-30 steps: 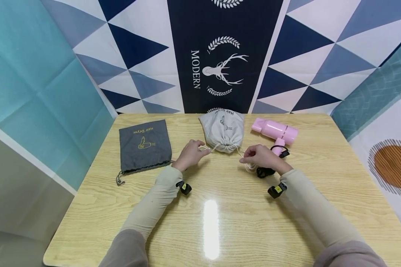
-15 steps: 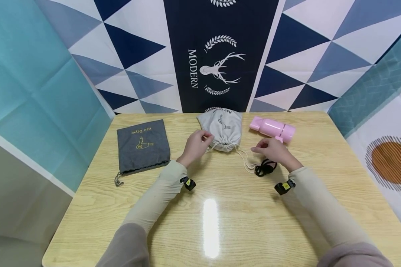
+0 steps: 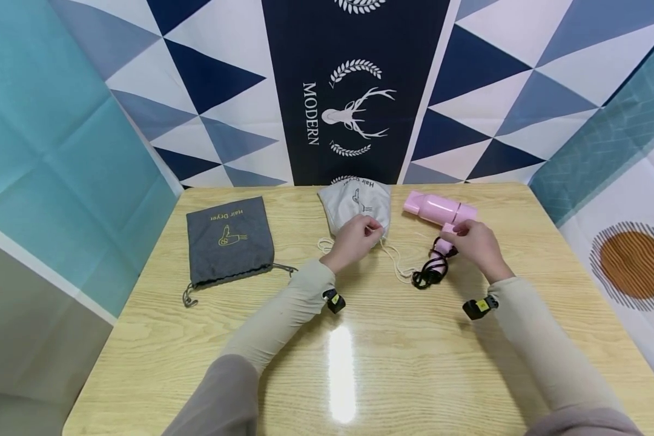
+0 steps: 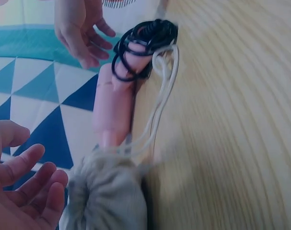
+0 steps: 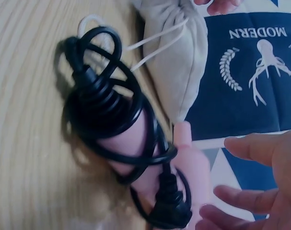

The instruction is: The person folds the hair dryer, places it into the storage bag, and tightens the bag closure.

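Note:
A light grey drawstring bag (image 3: 354, 203), printed "Hair Dryer", stands against the back wall with its mouth gathered. My left hand (image 3: 354, 241) hovers at that mouth; in the left wrist view its loosely bent fingers (image 4: 30, 167) hold nothing beside the bag (image 4: 107, 191). White cords (image 3: 398, 263) trail from the bag toward the right. A pink hair dryer (image 3: 441, 209) lies right of it, its black cable (image 3: 432, 272) wound about the handle. Near the handle is my right hand (image 3: 476, 242); in the right wrist view its fingers (image 5: 246, 199) are spread, apart from the dryer.
A flat dark grey drawstring bag (image 3: 229, 242) lies on the left of the wooden table (image 3: 403, 363), its cord ends sticking out at both lower corners. A patterned cloth wall (image 3: 343, 91) rises behind the table's back edge.
My left hand has let go of the bag's cord and moved right, over its mouth. My right hand has released the other cord and shifted right to the hair dryer's handle.

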Demonstrator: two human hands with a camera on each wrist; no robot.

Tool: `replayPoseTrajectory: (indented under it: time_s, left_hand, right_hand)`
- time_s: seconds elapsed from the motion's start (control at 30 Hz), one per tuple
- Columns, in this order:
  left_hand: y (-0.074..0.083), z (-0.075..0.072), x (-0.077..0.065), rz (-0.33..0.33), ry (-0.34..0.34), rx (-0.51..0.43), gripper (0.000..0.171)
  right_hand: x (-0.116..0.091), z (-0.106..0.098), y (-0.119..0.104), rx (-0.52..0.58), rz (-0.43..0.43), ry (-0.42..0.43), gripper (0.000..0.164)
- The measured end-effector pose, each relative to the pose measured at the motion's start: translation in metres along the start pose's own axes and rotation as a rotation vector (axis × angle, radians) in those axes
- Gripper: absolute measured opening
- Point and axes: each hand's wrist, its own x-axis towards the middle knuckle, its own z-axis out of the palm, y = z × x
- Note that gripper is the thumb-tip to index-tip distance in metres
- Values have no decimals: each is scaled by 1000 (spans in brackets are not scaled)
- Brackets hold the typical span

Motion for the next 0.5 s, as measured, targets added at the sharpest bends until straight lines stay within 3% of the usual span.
replayPoseTrajectory:
  time_s: [0.1, 0.27, 0.5]
  left_hand:
    - [7, 7, 4, 14, -25, 40, 19]
    - [16, 17, 11, 39, -62, 132, 22]
    - [24, 29, 17, 84, -113, 283, 26]
  right_hand:
    - [1, 2, 6, -6, 22, -1, 57]
    - [6, 8, 17, -13, 47, -75, 64]
    - [11, 20, 24, 58, 107, -136, 52]
